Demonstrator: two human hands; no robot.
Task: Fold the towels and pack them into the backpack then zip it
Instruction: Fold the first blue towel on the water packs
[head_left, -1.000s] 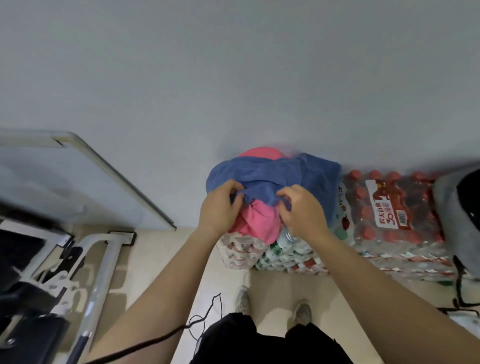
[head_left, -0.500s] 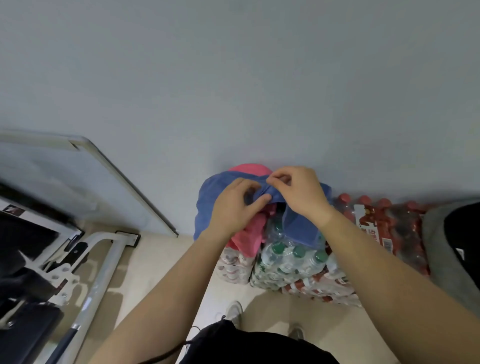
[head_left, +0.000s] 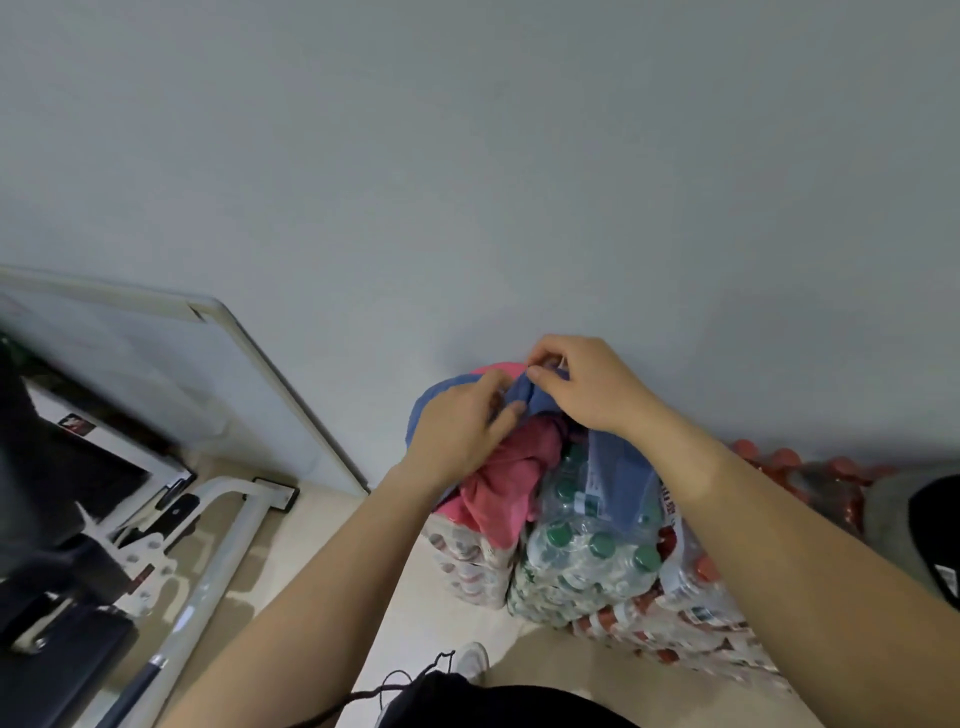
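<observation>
The person is at the start of the job: picking up the first towel to fold it. The blue towel (head_left: 621, 465) lies on top of the pink towel (head_left: 511, 480), and both sit on packs of water bottles (head_left: 587, 561) by the wall (head_left: 467, 182).

The left hand (head_left: 460, 434) has its fingers curled on the blue cloth. The right hand (head_left: 592, 389) pinches the towel's edge with thumb and finger tips closed tight.

Next, the hands likely need to lift the blue towel off the pink one and spread it flat.

A second ago both hands were lower, at the front of the pile. Now the right hand is higher, near the wall, and the green bottle caps show.

A grey and black thing (head_left: 893, 514) at the right may be the backpack; it is too cut off to tell.
</observation>
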